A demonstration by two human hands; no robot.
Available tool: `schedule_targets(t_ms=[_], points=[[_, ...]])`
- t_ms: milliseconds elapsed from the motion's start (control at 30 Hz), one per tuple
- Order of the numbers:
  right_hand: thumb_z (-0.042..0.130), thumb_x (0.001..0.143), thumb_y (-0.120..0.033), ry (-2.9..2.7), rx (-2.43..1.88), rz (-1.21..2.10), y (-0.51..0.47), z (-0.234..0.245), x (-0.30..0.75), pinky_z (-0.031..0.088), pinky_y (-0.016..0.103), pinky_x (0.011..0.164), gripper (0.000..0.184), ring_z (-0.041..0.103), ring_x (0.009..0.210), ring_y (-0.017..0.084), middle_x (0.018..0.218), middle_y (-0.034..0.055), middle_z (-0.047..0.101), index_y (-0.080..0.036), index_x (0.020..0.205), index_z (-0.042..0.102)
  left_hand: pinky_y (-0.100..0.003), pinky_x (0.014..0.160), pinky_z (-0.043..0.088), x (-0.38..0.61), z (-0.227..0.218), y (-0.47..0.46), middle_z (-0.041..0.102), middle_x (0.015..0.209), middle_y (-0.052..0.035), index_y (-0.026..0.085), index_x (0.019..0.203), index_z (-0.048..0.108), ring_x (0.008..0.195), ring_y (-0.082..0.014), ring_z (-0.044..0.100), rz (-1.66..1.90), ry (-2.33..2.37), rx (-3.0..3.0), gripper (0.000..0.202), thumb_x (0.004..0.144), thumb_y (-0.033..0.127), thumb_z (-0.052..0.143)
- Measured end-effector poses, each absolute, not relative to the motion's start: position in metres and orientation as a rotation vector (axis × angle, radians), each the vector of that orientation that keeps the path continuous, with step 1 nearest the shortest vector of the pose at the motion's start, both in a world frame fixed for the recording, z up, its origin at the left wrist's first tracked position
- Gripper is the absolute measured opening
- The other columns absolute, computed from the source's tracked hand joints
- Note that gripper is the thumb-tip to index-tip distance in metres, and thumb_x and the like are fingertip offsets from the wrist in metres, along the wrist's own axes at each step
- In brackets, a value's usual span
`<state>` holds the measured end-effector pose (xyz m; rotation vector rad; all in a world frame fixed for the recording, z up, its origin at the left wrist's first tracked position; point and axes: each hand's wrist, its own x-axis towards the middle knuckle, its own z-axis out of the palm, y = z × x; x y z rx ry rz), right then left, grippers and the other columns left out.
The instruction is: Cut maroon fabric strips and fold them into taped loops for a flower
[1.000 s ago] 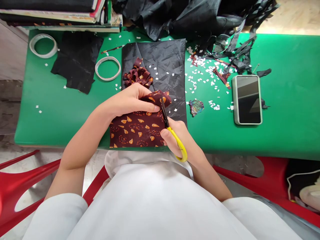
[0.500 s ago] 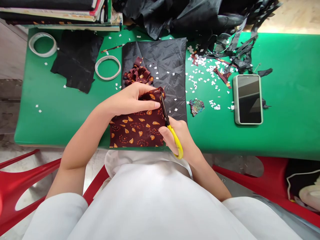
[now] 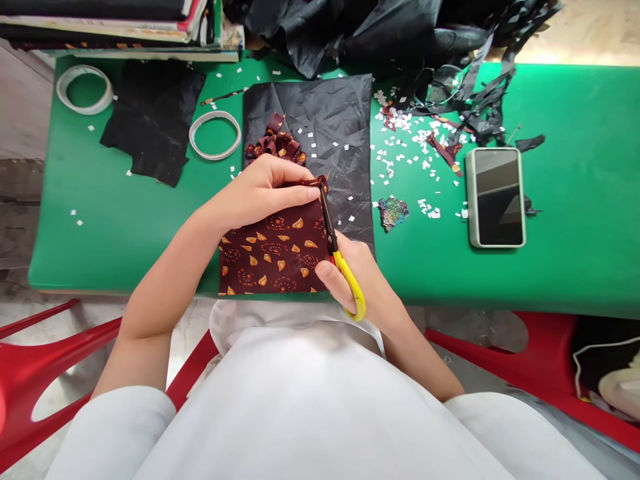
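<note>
My left hand (image 3: 273, 190) pinches the upper edge of a dark maroon fabric piece (image 3: 273, 257) printed with orange leaf-like shapes. In my right hand (image 3: 357, 270) is a pair of scissors (image 3: 351, 280) with yellow handles and dark blades. The blade tips meet the fabric's upper right corner, right by my left thumb. Just beyond my left hand, a heap of curled maroon fabric strips (image 3: 277, 145) rests on a creased black sheet (image 3: 345, 100). The fabric lies partly over this sheet and reaches the table's near edge.
A phone (image 3: 497, 197) lies on the green table (image 3: 575, 267) at right, near scattered white paper bits and black shreds (image 3: 485, 107). Two tape rolls, one a tape roll (image 3: 215, 157), and a black scrap (image 3: 153, 127) are at left. Books (image 3: 125, 30) stand behind. Red chairs (image 3: 60, 353) flank me.
My left hand has shifted slightly, its fingers folding the fabric's upper edge flatter. The scissors stay at the upper right corner, with my right thumb moved a little.
</note>
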<state>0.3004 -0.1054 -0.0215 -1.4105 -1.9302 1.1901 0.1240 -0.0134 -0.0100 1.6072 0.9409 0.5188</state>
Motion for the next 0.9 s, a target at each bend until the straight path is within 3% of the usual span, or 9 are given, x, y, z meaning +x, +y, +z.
schedule_targets(t_ms=[300,500,733,900], points=[[0.032,0.074,-0.079,-2.013,-1.395,1.218,-0.1053,-0.0185,0.3036,0.036,0.025,0.053,0.072,0.048,0.056,0.014,0.075,0.0022,0.056,-0.016,0.107,0.046,-0.021,0.047,0.041,0.1215,-0.0079,-0.0170,0.049,0.058,0.0020,0.014,0.069,0.060,0.057,-0.0104,0.054,0.415,0.995,1.581,0.028,0.077,0.041,0.059],[0.028,0.077,-0.076,-2.012,-1.448,1.199,-0.1029,-0.0170,0.3014,0.035,0.026,0.055,0.066,0.047,0.055,0.014,0.072,0.0028,0.056,-0.017,0.098,0.049,-0.021,0.049,0.043,0.1239,-0.0057,-0.0191,0.053,0.061,0.0016,0.014,0.072,0.062,0.060,-0.0112,0.056,0.373,0.936,1.557,0.026,0.077,0.039,0.057],[0.032,0.079,-0.074,-1.909,-1.526,1.241,-0.1022,-0.0151,0.2995,0.034,0.024,0.053,0.060,0.046,0.050,0.012,0.059,-0.0003,0.052,-0.018,0.087,0.053,-0.019,0.045,0.036,0.1261,-0.0063,-0.0187,0.051,0.058,0.0024,0.014,0.065,0.061,0.053,-0.0075,0.049,0.379,0.947,1.528,0.024,0.076,0.035,0.058],[0.030,0.079,-0.074,-1.812,-1.537,1.247,-0.1019,-0.0191,0.2986,0.034,0.023,0.050,0.059,0.045,0.049,0.011,0.054,-0.0009,0.050,-0.019,0.078,0.051,-0.021,0.051,0.038,0.1263,-0.0037,-0.0163,0.052,0.060,0.0027,0.014,0.065,0.062,0.056,-0.0081,0.049,0.370,0.897,1.659,0.023,0.079,0.031,0.056]])
